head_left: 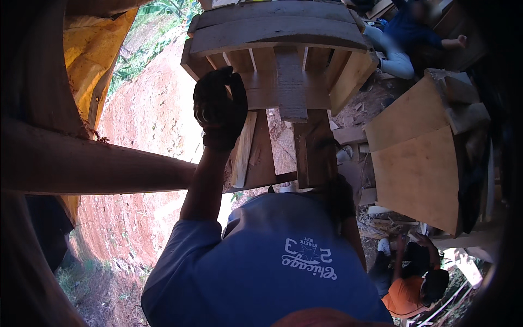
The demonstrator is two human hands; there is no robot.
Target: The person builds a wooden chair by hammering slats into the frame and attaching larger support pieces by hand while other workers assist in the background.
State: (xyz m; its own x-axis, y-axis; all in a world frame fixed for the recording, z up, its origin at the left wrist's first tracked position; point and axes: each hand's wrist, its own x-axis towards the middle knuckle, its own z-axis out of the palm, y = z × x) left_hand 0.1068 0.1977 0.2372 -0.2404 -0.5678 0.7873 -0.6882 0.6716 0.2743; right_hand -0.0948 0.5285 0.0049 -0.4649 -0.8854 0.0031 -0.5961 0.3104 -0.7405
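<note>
A slatted wooden crate-like frame (272,41) stands in front of me, and a short board (290,82) runs across its middle toward me. Beside its near left corner my left hand (219,109) is raised in a black glove. Its fingers are curled closed; what is in them, if anything, I cannot make out. Low by my right side, my right hand (339,196) is in deep shadow next to a brown plank (316,155), its fingers hidden. Another plank (259,150) lies below the frame on the left.
A thick wooden beam (103,166) crosses on the left, before a reddish earth slope (147,109). To the right stands a large wooden panel (417,155). One person in orange (406,297) sits lower right; another in dark blue (411,30) is at upper right. Wood scraps litter the ground.
</note>
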